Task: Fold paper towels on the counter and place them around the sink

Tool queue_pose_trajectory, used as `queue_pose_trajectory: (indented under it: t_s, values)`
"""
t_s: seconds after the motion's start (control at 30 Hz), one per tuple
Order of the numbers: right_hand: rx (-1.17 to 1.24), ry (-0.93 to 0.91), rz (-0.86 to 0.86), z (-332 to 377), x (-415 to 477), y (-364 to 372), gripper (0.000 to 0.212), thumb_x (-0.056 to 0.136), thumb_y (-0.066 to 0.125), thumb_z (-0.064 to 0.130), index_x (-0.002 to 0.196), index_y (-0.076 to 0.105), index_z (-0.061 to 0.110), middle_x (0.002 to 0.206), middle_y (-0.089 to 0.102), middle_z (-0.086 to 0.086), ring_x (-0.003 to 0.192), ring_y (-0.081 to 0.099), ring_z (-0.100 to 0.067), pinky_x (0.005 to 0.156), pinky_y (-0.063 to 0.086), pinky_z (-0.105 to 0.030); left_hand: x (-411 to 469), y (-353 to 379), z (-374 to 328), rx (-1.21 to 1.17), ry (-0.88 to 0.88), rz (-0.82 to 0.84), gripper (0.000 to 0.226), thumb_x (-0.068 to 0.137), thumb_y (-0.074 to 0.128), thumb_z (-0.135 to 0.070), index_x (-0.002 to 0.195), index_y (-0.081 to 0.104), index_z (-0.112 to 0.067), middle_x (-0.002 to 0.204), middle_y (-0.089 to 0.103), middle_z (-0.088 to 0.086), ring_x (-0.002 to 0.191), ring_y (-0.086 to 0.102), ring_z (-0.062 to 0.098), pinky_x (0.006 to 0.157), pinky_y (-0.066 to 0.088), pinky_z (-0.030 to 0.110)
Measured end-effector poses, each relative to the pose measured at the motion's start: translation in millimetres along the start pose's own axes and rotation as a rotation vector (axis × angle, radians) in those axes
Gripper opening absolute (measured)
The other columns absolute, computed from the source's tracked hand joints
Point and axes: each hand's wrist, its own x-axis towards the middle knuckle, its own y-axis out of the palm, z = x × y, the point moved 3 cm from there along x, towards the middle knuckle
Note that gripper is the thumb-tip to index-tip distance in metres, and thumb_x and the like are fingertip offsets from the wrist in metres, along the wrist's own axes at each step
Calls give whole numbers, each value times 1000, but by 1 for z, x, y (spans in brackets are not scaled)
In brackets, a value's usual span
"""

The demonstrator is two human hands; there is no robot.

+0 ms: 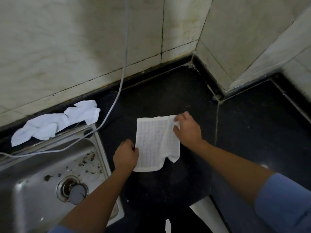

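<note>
A: Paper towel [154, 145] with a faint grid pattern lay flat on the black table [168, 98], just right of the steel sink [101, 148]. Its right side was folded over and rumpled.

B: Where were the hands?

A: The left hand [125, 154] rested at the towel's left edge, fingers [134, 149] curled and pressed together, pinching that edge. The right hand [186, 130] was at the upper right corner, its fingers [176, 122] pinching the folded-over layer there. Both forearms reached in from the bottom, with blue sleeves [284, 204] pushed up.

B: Anything else around the sink?

A: A second, crumpled white paper towel [55, 122] lay along the back rim of the sink, against the base of the tiled wall [67, 47]. A grey cable [125, 47] hung down the wall and trailed across the sink's rim. The basin showed dark specks of debris and a round drain [72, 188] with a grey stopper.
</note>
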Motion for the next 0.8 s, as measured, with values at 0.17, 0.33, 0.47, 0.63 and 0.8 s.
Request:
queue_pose_trajectory:
  t_s: [0.17,0.33,0.47,0.63,0.8]
  values:
    - [-114,-361,223,5,-81,40,21,72,71,15,91,64,12,92,58,-5,81,59,-24,50,49,-32,-9,15,-10,260,562,94,17,83,61,-10,100,64,-8,104,55,8,95,54,28,72,48,38]
    - [-286,-236,290,-31,-73,31,16,78,62,10,94,63,11,92,60,-7,88,57,-26,61,48,-35,-12,22,-6,473,565,154,23,90,49,-22,111,58,-15,120,46,5,108,44,23,89,40,35]
    - [-314,-195,162,-43,-73,4,24,62,75,9,83,65,12,84,60,-6,76,58,-25,52,47,-32,-21,18,-10,443,541,106,18,89,53,-21,105,60,-15,113,50,5,103,47,23,86,43,35]
    - [-369,-341,282,-24,-104,18,32,47,79,17,75,65,16,75,59,-1,65,57,-21,45,44,-28,-50,33,-12,347,751,207,12,71,73,-17,76,62,-15,84,57,3,77,58,22,63,47,33]
    - [-456,-339,267,-24,-97,23,37,37,82,12,65,59,15,61,55,-1,51,54,-19,38,34,-24,-60,44,-10,402,694,227,33,87,55,-40,112,54,-17,116,49,3,107,45,20,88,42,33]
